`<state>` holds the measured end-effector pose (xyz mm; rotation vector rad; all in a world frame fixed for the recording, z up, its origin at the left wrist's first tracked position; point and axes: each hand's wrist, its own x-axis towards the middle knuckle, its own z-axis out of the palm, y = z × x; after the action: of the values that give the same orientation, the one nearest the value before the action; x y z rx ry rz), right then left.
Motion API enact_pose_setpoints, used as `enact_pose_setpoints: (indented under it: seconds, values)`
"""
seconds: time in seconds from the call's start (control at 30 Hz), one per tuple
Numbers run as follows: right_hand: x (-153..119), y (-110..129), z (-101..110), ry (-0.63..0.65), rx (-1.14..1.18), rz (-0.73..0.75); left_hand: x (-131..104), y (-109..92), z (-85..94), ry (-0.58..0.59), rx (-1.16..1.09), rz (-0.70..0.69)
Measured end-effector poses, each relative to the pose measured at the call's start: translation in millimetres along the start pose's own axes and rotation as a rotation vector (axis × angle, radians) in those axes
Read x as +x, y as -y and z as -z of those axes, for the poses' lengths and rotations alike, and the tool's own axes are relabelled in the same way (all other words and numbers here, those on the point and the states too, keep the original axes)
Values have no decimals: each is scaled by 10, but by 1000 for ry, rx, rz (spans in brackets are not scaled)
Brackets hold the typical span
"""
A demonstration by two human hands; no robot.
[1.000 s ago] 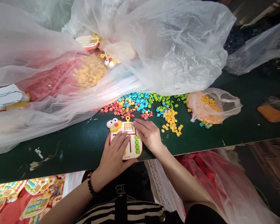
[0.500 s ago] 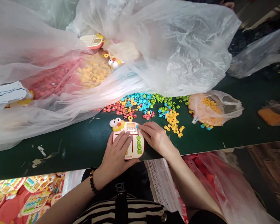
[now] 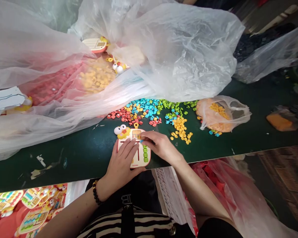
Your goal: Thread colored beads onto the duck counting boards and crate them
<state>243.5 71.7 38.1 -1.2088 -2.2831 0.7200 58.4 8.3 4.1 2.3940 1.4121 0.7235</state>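
A cream duck-faced toy board (image 3: 142, 162) lies at the front edge of the green table, with several green pieces (image 3: 145, 154) in a column on its right side. Across its left part rests my left hand (image 3: 122, 158), fingers over the face of the board and thumb along its lower edge, holding it. My right hand (image 3: 161, 145) is at the board's upper right, thumb and fingertips pinched on a small blue piece (image 3: 141, 141), partly hidden by the fingers, close to the middle slot.
Loose red pieces (image 3: 124, 114), blue pieces (image 3: 149, 105), green pieces (image 3: 172, 105) and yellow pieces (image 3: 180, 127) lie behind the board. Clear plastic sheeting (image 3: 188, 59) covers the back. A tied bag (image 3: 218, 114) stands right. Finished-looking boards (image 3: 33, 219) fill the lower left.
My right hand has moved left over the board, carrying the blue piece from the upper right corner toward the middle. My left hand stays on the board. The whole view has shifted slightly.
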Motion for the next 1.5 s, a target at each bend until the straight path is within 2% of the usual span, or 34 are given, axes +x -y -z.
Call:
enact_pose_setpoints:
  seconds: [0.1, 0.17, 0.23, 0.27, 0.37, 0.47, 0.53, 0.63, 0.73, 0.9, 1.0, 1.1, 1.2, 1.37, 1.5]
  values:
    - [88, -22, -44, -74, 35, 18, 7, -18, 16, 5, 8, 15]
    - [178, -126, 17, -220, 13, -18, 35, -31, 51, 25, 29, 4]
    - [284, -279, 105, -363, -100, -97, 81, -43, 100, 58, 66, -33]
    - [338, -357, 138, -373, -183, -132, 106, -49, 124, 77, 89, -50]
    - [477, -510, 164, -267, -418, -206, 162, -62, 164, 114, 138, -68]
    - [534, -504, 160, -217, -485, -253, 164, -68, 138, 109, 128, -54]
    - [508, -439, 188, -232, -371, -264, 144, -68, 99, 96, 118, -34]
    - [378, -311, 211, -186, -8, -218, 115, -61, 42, 68, 132, -20]
    - [201, -208, 100, -142, 188, -181, 100, -39, 9, 52, 145, -31]
    - [23, -156, -187, -324, -96, -132, 93, 0, 12, 46, 122, -69]
    - [0, -148, -221, -316, -312, -79, 99, -6, 27, 54, 109, -82]
    - [-41, -134, -176, -234, -446, -18, 103, -19, 34, 66, 101, -63]
    - [-156, -109, -132, -173, -402, 5, 101, -16, 32, 54, 71, -42]
    - [-364, -32, -108, -84, -145, -47, 120, -9, 45, 72, -31, 36]
    - [-366, 25, -137, 23, -135, -86, 159, -25, 65, 95, -90, 90]
